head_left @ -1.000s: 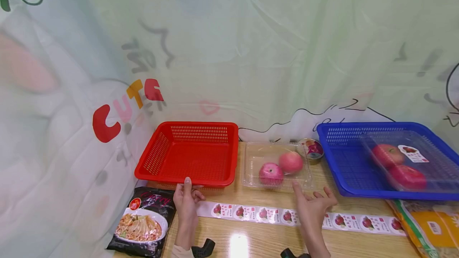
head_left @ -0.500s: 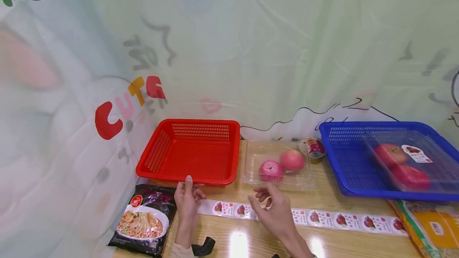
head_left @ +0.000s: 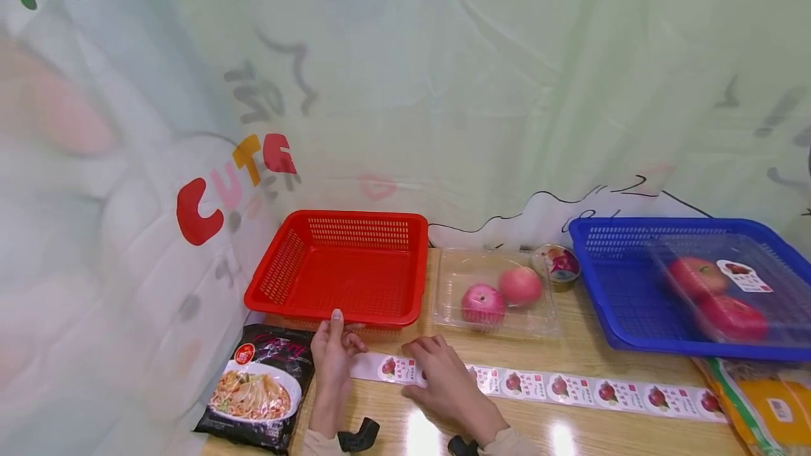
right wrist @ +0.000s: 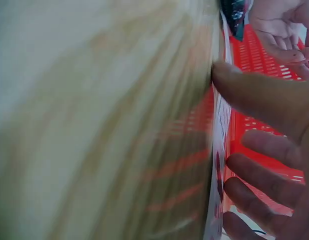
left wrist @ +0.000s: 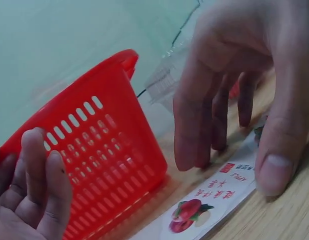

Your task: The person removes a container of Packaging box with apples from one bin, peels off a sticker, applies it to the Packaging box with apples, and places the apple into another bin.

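A long strip of apple-picture label stickers [head_left: 557,387] lies across the wooden table. My right hand [head_left: 446,385] is over its left part, fingers spread, the thumb on the near side and the other fingers on the far side. In the left wrist view the thumb and fingertips of that hand come down close to the stickers [left wrist: 187,216]. My left hand [head_left: 332,350] is at the front of the red basket [head_left: 355,280], by the strip's left end, fingers loosely bent and nothing in them. Behind the strip, a clear plastic box [head_left: 459,269] holds two apples [head_left: 483,303].
A black noodle packet [head_left: 253,393] lies at the left. A round tin [head_left: 560,264] stands behind the box. At the right, a blue basket [head_left: 697,351] contains another clear box with apples and a label. An orange packet [head_left: 769,400] lies in front of it.
My right hand has moved left along the sticker strip, from in front of the clear box to near the strip's left end. My left hand has stayed in place.
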Available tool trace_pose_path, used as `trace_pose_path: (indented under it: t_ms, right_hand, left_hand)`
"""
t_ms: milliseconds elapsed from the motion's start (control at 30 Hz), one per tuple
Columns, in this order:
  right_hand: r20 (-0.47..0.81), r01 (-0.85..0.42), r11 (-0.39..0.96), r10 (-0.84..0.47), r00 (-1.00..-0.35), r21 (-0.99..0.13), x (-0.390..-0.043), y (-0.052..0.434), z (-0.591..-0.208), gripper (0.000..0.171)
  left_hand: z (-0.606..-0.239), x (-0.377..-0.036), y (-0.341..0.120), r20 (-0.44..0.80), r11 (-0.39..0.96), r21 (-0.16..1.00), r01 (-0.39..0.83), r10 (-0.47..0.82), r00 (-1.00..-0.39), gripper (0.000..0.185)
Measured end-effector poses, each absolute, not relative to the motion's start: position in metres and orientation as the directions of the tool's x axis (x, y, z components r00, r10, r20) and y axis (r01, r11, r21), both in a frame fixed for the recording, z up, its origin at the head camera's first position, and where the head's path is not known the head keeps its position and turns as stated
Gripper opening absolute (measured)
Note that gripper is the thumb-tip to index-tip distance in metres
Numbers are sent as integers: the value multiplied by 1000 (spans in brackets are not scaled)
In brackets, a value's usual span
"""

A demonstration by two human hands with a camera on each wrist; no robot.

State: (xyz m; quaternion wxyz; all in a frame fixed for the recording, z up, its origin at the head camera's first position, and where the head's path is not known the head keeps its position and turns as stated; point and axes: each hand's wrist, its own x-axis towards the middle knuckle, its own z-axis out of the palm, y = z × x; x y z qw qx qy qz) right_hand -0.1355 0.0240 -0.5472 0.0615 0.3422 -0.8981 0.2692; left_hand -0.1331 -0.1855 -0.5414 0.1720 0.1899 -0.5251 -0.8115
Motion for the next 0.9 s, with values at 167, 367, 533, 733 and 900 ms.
trace_pose_path:
  t_ms: [167, 367, 533, 733, 900]
  right_hand:
    - [254, -605, 633, -560, -789, -482, -139, 21, -552, 59]
    - [236, -563, 614, -533, -813, -553, -141, 19, -553, 57]
    - [177, -507, 623, -513, -840, -596, -141, 18, -550, 46]
    - [135, -480, 562, -545, -827, -674, -143, 20, -550, 33]
    - [70, -398, 424, -607, -791, -814, -148, 27, -546, 27]
  left_hand:
    - [-543, -132, -190, -160, -376, 927, 17, -433, -887, 36]
    - [-537, -125, -197, -194, -309, 949, -55, -443, -875, 60]
    - [-528, -117, -202, -136, -153, 986, -63, -532, -836, 60]
    - [-525, -111, -208, -19, 10, 999, -32, -625, -780, 44]
    - [-528, -110, -212, 150, 169, 984, 52, -637, -756, 29]
